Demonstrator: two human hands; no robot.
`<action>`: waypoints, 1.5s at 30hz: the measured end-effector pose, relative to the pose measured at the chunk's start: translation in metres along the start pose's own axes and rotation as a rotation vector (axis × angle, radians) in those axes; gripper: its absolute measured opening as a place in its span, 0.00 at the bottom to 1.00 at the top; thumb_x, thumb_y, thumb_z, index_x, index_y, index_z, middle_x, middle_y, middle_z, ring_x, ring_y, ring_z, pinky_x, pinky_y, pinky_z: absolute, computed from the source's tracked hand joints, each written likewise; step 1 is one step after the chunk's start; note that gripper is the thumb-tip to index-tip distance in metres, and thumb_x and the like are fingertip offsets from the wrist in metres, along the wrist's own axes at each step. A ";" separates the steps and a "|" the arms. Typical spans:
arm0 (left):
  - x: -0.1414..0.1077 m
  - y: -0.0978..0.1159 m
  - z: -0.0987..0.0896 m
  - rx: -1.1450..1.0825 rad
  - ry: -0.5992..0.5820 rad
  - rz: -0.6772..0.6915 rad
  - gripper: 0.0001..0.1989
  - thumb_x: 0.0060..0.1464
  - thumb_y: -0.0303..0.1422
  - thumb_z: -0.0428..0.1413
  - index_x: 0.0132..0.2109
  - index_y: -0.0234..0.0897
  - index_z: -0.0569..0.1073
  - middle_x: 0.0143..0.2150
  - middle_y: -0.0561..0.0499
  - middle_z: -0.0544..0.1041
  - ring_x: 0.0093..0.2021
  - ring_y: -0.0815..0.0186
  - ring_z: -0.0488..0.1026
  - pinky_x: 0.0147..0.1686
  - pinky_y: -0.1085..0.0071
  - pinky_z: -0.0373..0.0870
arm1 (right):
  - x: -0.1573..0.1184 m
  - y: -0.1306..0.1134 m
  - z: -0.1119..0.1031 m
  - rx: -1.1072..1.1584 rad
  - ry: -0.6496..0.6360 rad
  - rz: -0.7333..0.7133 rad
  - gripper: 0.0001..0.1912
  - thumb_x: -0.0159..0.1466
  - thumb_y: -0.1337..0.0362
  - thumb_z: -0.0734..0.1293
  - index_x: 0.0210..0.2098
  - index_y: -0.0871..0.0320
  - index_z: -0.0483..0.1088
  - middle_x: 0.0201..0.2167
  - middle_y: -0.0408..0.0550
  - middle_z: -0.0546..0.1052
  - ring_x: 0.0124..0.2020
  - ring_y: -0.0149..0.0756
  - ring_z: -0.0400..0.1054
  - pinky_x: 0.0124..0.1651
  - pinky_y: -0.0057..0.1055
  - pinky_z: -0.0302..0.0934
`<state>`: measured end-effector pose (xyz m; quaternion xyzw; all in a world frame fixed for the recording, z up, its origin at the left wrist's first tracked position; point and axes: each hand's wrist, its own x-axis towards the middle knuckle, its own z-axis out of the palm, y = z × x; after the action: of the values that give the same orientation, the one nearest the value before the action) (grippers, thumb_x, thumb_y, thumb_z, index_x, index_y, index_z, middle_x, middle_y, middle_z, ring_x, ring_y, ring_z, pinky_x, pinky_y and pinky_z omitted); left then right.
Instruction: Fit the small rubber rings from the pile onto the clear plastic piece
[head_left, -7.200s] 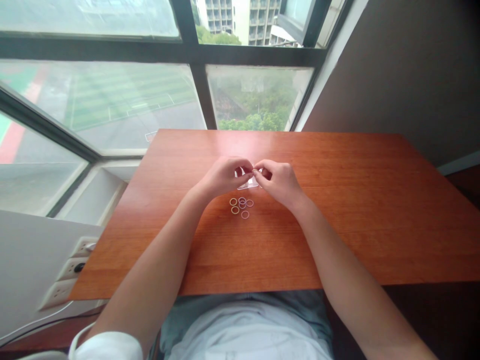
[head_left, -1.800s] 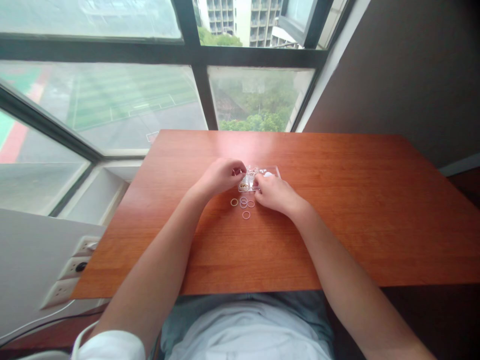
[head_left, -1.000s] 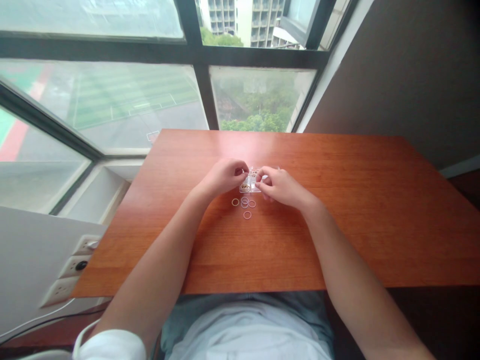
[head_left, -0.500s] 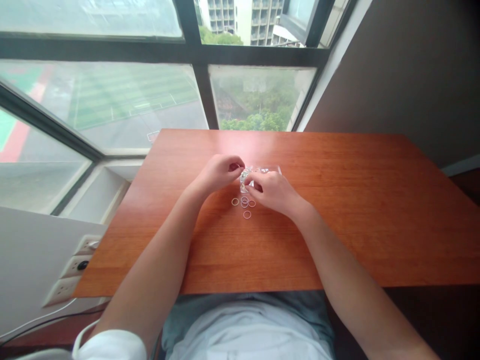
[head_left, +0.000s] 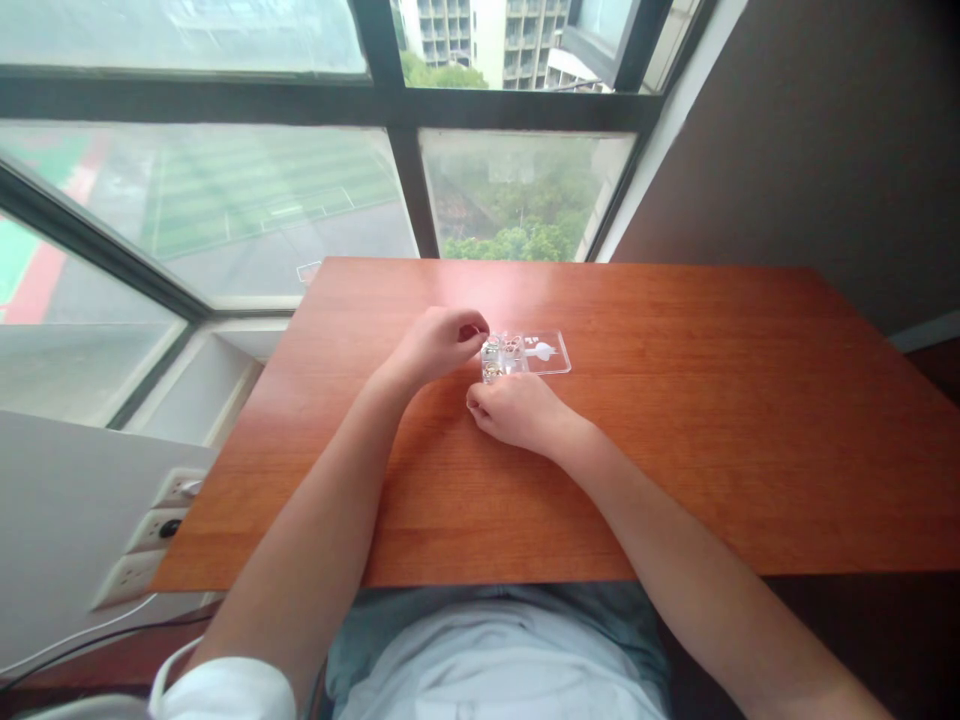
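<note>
A small clear plastic box [head_left: 513, 358] with compartments of shiny little items stands near the middle of the table. Its clear lid [head_left: 556, 358], bearing a white print, lies opened out to the right. My left hand [head_left: 448, 343] is at the box's far left corner with thumb and fingers pinched; what they hold, if anything, is too small to make out. Just in front of the box, my right hand [head_left: 517, 410] is closed, fingertips together at a pale ring [head_left: 469, 404]. The other thin rings in that spot are hidden beneath this hand.
The brown wooden table [head_left: 712, 420] reaches to a large window [head_left: 525, 195] behind. Wall sockets [head_left: 154, 530] with plugs and cables [head_left: 97, 625] are low on the left. A dark wall [head_left: 795, 150] rises at the right.
My right hand has moved from over the box toward me and slightly left, down onto the loose rings, covering them. The box's lid is now in full view. My left hand stays put.
</note>
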<state>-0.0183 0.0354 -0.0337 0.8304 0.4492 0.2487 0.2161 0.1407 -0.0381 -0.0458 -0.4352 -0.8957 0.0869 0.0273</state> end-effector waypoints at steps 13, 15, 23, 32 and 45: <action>0.001 -0.001 0.001 -0.119 0.012 0.000 0.09 0.53 0.31 0.55 0.36 0.32 0.79 0.31 0.49 0.79 0.30 0.68 0.73 0.31 0.75 0.68 | -0.002 0.025 -0.005 0.586 0.296 0.080 0.05 0.58 0.69 0.66 0.32 0.59 0.75 0.20 0.39 0.73 0.22 0.26 0.63 0.30 0.24 0.54; 0.002 -0.001 0.003 -0.229 0.008 -0.001 0.08 0.53 0.31 0.55 0.37 0.32 0.79 0.31 0.48 0.79 0.31 0.68 0.74 0.31 0.75 0.69 | -0.001 0.031 -0.007 0.769 0.349 0.134 0.04 0.58 0.67 0.66 0.31 0.59 0.74 0.17 0.37 0.69 0.19 0.24 0.59 0.27 0.24 0.52; 0.001 0.009 0.002 -0.550 -0.107 0.008 0.08 0.53 0.30 0.58 0.39 0.31 0.78 0.35 0.46 0.79 0.34 0.67 0.76 0.36 0.72 0.73 | 0.004 0.047 -0.004 1.249 0.380 0.333 0.13 0.55 0.57 0.70 0.32 0.62 0.72 0.16 0.36 0.66 0.17 0.23 0.56 0.20 0.23 0.48; 0.000 0.008 0.001 -0.459 -0.169 0.005 0.10 0.54 0.35 0.59 0.39 0.32 0.78 0.34 0.47 0.79 0.35 0.66 0.75 0.35 0.72 0.71 | 0.005 0.050 -0.006 1.233 0.413 0.398 0.15 0.53 0.55 0.70 0.31 0.61 0.71 0.16 0.38 0.67 0.17 0.24 0.58 0.19 0.23 0.50; -0.004 0.014 -0.009 -0.064 -0.185 0.038 0.09 0.52 0.30 0.54 0.35 0.33 0.80 0.30 0.49 0.78 0.30 0.68 0.71 0.30 0.74 0.65 | -0.009 0.054 -0.017 0.902 0.259 0.285 0.12 0.59 0.58 0.67 0.34 0.61 0.76 0.18 0.40 0.70 0.20 0.26 0.61 0.23 0.24 0.51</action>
<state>-0.0171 0.0263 -0.0195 0.8509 0.4035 0.1892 0.2782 0.1900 -0.0105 -0.0383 -0.5053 -0.6895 0.4143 0.3124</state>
